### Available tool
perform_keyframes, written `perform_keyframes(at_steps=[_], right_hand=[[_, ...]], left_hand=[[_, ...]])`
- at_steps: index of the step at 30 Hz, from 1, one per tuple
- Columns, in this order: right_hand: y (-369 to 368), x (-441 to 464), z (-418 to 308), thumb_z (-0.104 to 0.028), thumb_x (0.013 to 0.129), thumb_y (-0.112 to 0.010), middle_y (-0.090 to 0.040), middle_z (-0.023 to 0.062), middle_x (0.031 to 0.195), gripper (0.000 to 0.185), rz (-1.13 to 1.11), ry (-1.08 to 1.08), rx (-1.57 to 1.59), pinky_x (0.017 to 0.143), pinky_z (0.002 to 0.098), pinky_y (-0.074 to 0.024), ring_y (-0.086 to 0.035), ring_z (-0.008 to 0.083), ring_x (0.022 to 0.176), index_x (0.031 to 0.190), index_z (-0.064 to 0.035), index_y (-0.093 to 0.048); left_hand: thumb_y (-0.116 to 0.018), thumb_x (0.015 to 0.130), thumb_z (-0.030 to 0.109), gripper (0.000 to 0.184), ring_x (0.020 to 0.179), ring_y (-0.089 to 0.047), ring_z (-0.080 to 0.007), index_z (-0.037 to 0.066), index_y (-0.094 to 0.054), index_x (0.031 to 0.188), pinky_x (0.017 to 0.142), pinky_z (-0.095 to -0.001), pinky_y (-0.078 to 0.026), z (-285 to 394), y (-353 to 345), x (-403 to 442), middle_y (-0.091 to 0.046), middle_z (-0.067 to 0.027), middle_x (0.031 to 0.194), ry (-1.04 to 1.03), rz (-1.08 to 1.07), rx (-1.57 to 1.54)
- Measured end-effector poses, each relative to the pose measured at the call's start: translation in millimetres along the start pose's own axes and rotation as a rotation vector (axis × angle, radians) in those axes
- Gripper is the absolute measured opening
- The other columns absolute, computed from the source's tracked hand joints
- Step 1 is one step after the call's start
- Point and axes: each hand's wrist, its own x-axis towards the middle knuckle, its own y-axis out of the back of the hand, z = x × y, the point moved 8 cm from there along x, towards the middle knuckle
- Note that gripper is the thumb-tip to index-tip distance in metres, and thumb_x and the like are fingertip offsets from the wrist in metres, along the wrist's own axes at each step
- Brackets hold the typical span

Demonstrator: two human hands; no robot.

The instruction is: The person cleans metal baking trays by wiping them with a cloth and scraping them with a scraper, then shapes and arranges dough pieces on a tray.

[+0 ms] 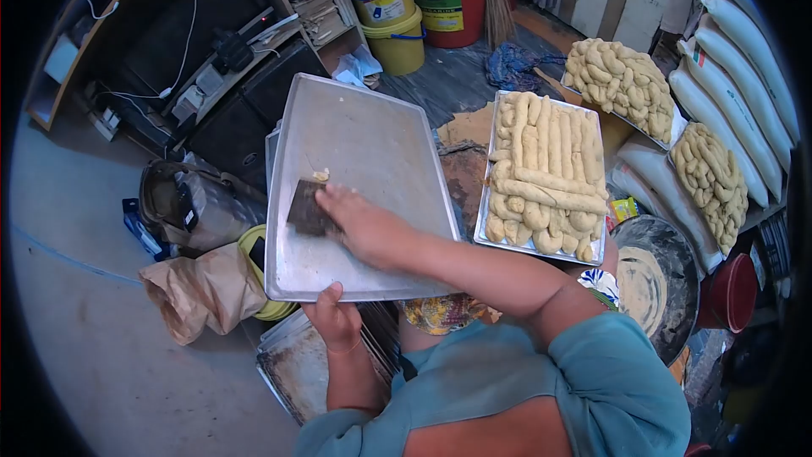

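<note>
A shallow metal baking tray (381, 148) is tilted in front of me. My left hand (336, 320) grips its near edge, thumb over the rim and fingers beneath. Over the tray's surface, my right hand (365, 224) is closed on a dark flat square piece (308, 208) that lies against the metal; whether it is a scraper or a pad I cannot tell. A few pale crumbs (320, 175) sit just beyond it. To the right stands another tray (482, 228) loaded with rolled dough strips (545, 169).
More dough is heaped at the right (622, 85). Large filled sacks (736, 85) are stacked beside it. A black basin (677, 288) with pale powder stands near my right side. Stacked trays (292, 364) lie below left, near a brown paper bag (203, 288). Buckets (397, 42) stand at the back.
</note>
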Motion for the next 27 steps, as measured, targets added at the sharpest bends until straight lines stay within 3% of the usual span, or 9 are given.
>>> perform_keyframes(at_steps=[2, 8, 12, 20, 27], right_hand=[[6.5, 24.0, 18.6, -0.02, 0.093, -0.05, -0.03, 0.0283, 0.145, 0.056, -0.042, -0.133, 0.092, 0.113, 0.0405, -0.0256, -0.031, 0.0388, 0.135, 0.141, 0.0024, -0.03], [17.0, 54.3, 72.0, -0.028, 0.094, -0.05, -0.024, 0.0291, 0.147, 0.062, 0.09, -0.267, 0.029, 0.114, 0.0383, -0.0234, -0.024, 0.0378, 0.138, 0.143, 0.0023, -0.026], [4.8, 46.3, 25.8, -0.031, 0.093, -0.052, -0.023, 0.0277, 0.148, 0.067, -0.022, -0.093, -0.018, 0.115, 0.0399, -0.02, -0.023, 0.0363, 0.139, 0.144, 0.0005, -0.024], [67.9, 101.1, 121.1, -0.033, 0.093, -0.05, -0.028, 0.028, 0.146, 0.064, 0.174, -0.244, -0.066, 0.113, 0.0417, -0.0218, -0.028, 0.0373, 0.137, 0.141, 0.0031, -0.03], [32.5, 78.2, 98.0, -0.031, 0.093, -0.049, -0.033, 0.0279, 0.143, 0.06, 0.067, -0.106, -0.129, 0.112, 0.0426, -0.0242, -0.031, 0.0372, 0.135, 0.14, 0.0021, -0.033]], left_hand=[[-0.053, 0.069, 0.003, 0.07, 0.124, -0.045, -0.032, -0.003, -0.035, 0.136, 0.108, -0.0419, -0.032, 5.5, 5.9, -3.1, -0.046, -0.0166, 0.132, -0.028, -0.011, 0.013], [-0.055, 0.065, 0.002, 0.072, 0.122, -0.046, -0.0334, -0.002, -0.036, 0.135, 0.106, -0.0432, -0.034, 24.1, 13.3, -5.6, -0.047, -0.017, 0.131, 0.011, -0.004, -0.024], [-0.056, 0.067, 0.007, 0.072, 0.122, -0.046, -0.0332, -0.004, -0.035, 0.135, 0.106, -0.0428, -0.035, 22.5, 19.2, -1.5, -0.047, -0.0185, 0.13, -0.023, -0.022, -0.015], [-0.058, 0.064, 0.011, 0.067, 0.113, -0.053, -0.0305, -0.004, -0.043, 0.128, 0.101, -0.0392, -0.04, 46.6, 48.3, -14.4, -0.053, -0.0175, 0.12, -0.012, -0.075, -0.032], [-0.058, 0.065, 0.011, 0.065, 0.112, -0.053, -0.03, -0.006, -0.044, 0.126, 0.1, -0.039, -0.04, 37.4, 58.4, -7.6, -0.054, -0.0174, 0.119, 0.004, -0.011, -0.027]])
